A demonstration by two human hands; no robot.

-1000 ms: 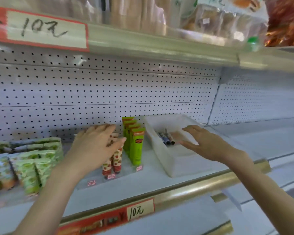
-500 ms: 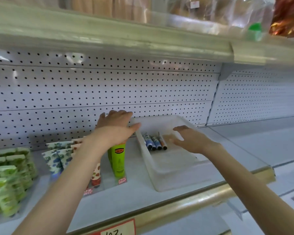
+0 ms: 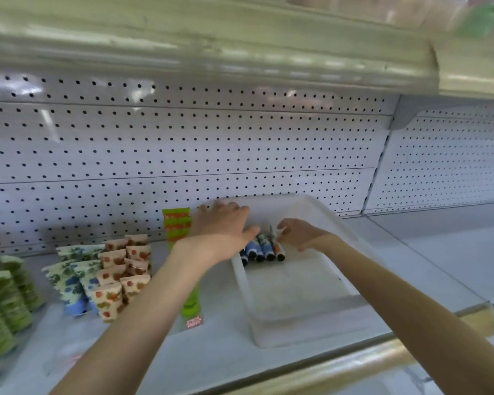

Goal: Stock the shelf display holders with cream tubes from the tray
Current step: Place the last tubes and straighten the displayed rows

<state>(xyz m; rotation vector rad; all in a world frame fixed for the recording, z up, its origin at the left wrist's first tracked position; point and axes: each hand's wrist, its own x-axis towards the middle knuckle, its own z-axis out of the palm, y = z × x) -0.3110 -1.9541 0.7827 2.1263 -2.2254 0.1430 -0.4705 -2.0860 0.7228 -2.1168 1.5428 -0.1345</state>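
A translucent white tray point(image 3: 294, 332) sits on the shelf. Several cream tubes point(image 3: 258, 249) with dark caps lie side by side at its rear left; the rightmost one point(image 3: 278, 249) is orange. My left hand point(image 3: 223, 226) reaches over the tray's left rear corner with straight fingers, its thumb above the blue tubes. My right hand point(image 3: 297, 233) is inside the tray, fingers curled and pinching the flat tail of the orange tube. Left of the tray, a clear display holder point(image 3: 193, 322) carries a row of green tubes point(image 3: 177, 223).
More holders to the left carry red-fruit tubes point(image 3: 120, 277), blue-flower tubes point(image 3: 69, 283) and green tubes point(image 3: 3, 297). A pegboard wall point(image 3: 240, 143) backs the shelf. An upper shelf point(image 3: 211, 52) hangs low overhead. A gold rail point(image 3: 340, 363) edges the front.
My left hand left the stocked rows and swung right over the tray's tubes. My right hand moved deeper into the tray and curled onto the orange tube. The view tilted down.
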